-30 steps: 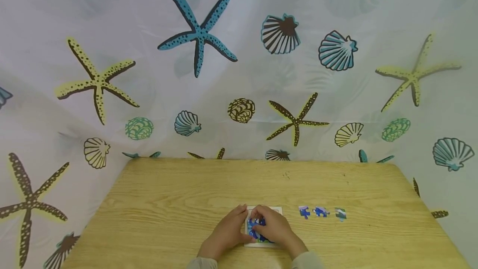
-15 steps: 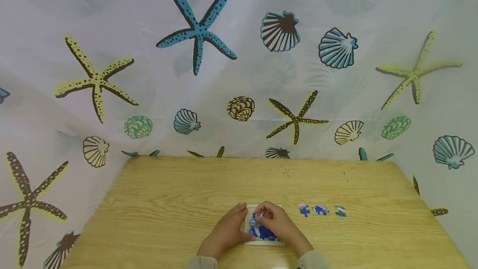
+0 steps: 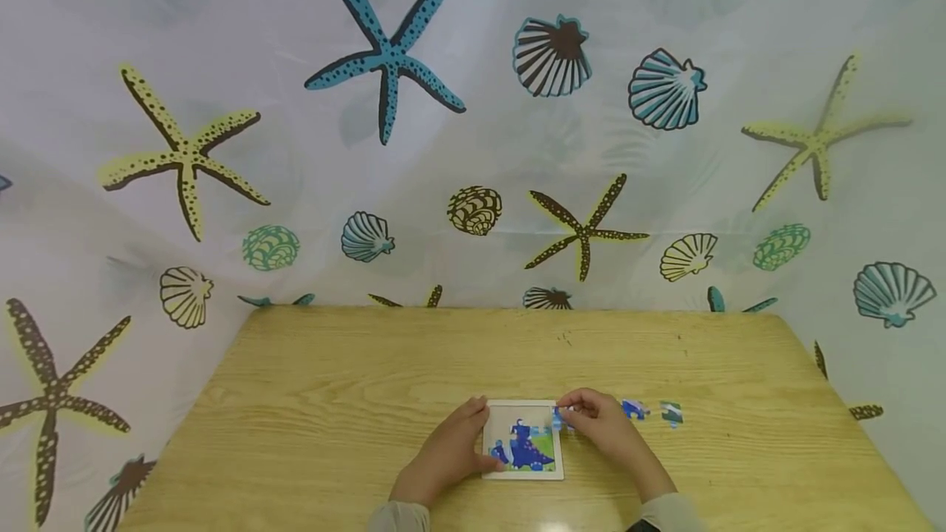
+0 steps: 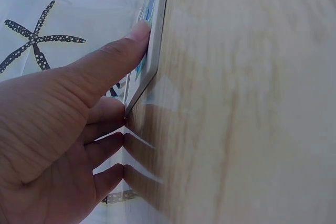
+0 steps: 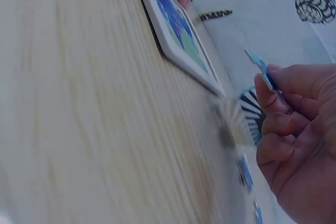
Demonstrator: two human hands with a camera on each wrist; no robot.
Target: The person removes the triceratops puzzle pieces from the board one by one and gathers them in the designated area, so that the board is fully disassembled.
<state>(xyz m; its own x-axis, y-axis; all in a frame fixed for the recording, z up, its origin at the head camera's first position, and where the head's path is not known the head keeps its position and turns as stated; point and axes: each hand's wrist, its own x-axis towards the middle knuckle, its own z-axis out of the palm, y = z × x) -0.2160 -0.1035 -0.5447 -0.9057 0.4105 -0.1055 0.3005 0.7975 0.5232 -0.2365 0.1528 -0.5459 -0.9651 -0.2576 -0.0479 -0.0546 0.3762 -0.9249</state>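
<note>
Hands apart over the tabletop: L hand is spread along the L side of the puzzle frame, thumb resting on its near-L part, fingertips down by its outer edge, so braced rather than closed round it. R hand pinches one blue puzzle pc. btwn thumb & index; other fingers curled in. Held pc. is tilted, up off the wood, by the frame's R edge in the head view; R wrist cam shows it clear of the frame. Frame is white, flat on the wood, w/ joined pcs. in its lower & R part, mostly dk. blue plus some green; pale backing shows upper L. Two loose pcs. lie just past R hand, a bit apart from each other. Sleeves lt.-coloured. Behind: white cloth printed w/ starfish & shells.
</note>
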